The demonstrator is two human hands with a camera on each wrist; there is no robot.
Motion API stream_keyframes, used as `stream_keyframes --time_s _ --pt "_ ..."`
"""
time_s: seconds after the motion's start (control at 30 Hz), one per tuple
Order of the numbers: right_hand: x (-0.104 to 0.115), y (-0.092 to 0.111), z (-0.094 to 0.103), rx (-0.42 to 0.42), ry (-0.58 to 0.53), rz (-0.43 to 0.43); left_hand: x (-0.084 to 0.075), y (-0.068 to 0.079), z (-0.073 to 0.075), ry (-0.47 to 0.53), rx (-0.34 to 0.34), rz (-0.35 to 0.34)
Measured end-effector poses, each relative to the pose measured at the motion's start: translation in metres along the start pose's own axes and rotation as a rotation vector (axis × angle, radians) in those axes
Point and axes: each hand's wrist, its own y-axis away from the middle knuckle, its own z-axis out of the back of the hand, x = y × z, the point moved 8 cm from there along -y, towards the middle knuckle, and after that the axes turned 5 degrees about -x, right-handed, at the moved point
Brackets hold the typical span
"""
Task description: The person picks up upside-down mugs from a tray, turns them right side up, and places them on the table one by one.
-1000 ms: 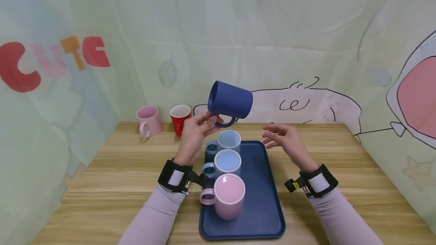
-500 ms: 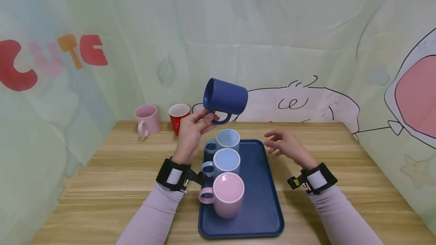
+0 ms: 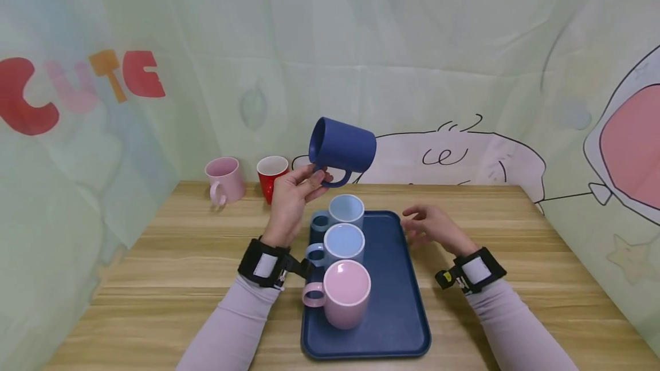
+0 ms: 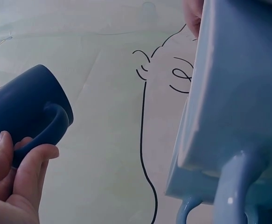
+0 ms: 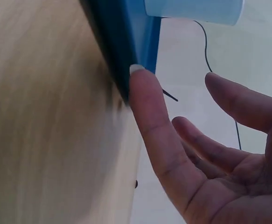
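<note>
My left hand [image 3: 290,202] pinches the handle of a dark blue mug [image 3: 342,146], holding it in the air on its side, mouth to the left. In the left wrist view the thumb and fingers close on the lower end of that mug's handle [image 4: 52,128]. Below it, a dark blue tray [image 3: 394,302] carries two light blue mugs [image 3: 346,242] and a pink mug [image 3: 347,296] in a row along its left side, handles leftward. Beside the tray's right edge is my right hand [image 3: 435,228], fingers loosely bent, holding nothing; one fingertip [image 5: 138,74] is at the tray's rim.
A second pink mug [image 3: 226,181] and a red mug [image 3: 271,176] with a white inside stand at the back left of the wooden table [image 3: 196,279]. A printed cloth backdrop [image 3: 330,44] rises behind and along both sides.
My left hand and the dark blue mug have shifted slightly left and up, then held nearly still. The right hand has lowered toward the tray's right edge.
</note>
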Motion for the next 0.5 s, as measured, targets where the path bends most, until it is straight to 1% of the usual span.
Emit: stream_keyframes --time_s 0.23,0.37,0.5 --pt "-0.008 0.000 -0.008 0.012 0.055 -0.075 0.000 0.001 0.003 0.004 -0.019 0.007" --pt "-0.012 -0.001 -0.011 0.030 0.059 -0.067 -0.002 0.000 0.002 0.026 -0.010 -0.007" --pt "-0.014 -0.002 -0.013 0.050 0.058 -0.042 -0.002 0.000 0.002 0.030 -0.003 -0.013"
